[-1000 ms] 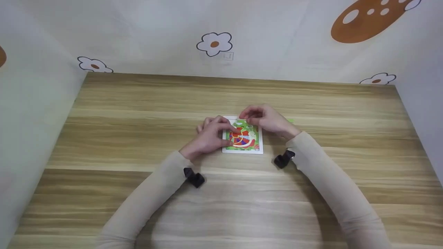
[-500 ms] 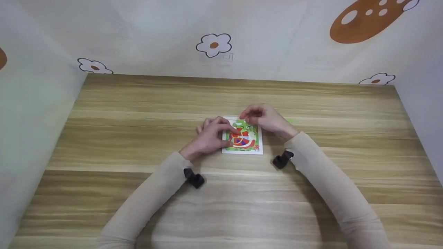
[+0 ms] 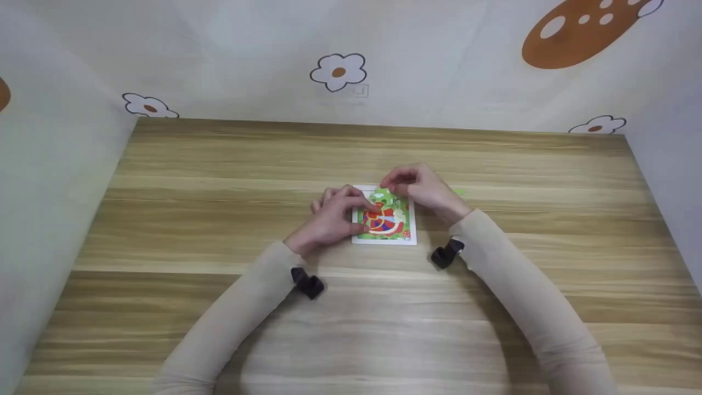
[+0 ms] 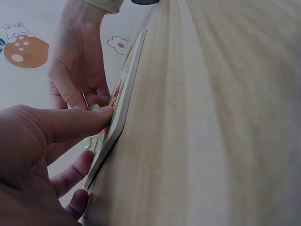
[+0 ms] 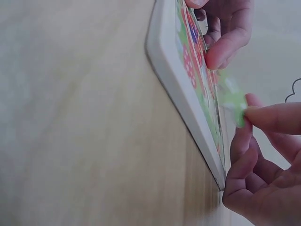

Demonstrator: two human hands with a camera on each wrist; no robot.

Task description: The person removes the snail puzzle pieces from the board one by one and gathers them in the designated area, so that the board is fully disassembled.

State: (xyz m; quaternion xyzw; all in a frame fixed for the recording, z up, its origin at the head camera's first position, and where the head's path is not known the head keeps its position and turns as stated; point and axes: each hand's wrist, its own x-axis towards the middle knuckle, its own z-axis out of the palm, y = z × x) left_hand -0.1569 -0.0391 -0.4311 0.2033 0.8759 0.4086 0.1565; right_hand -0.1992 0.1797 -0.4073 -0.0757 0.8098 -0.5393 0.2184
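Observation:
A small jigsaw puzzle (image 3: 384, 233) in a white frame lies on the table, with a red, purple and yellow snail-like picture on green. My left hand (image 3: 332, 216) rests over its left side, thumb and index finger spread and pressing on the picture. At the top edge my right hand (image 3: 425, 186) pinches a green puzzle piece (image 5: 233, 101) between thumb and index finger. That piece stands tilted up from the picture in the right wrist view. The right hand covers the frame's upper right corner.
A light green flat bit (image 3: 460, 192) lies on the wooden table (image 3: 219, 159) just beyond the right wrist. Black wrist cameras hang from both sleeves. A pale wall (image 3: 247, 55) with printed flowers rises behind the table, with side walls left and right.
The green piece in my right fingers has tipped up slightly, its far edge now overlapping the frame's top border. The left hand and the puzzle have stayed in place.

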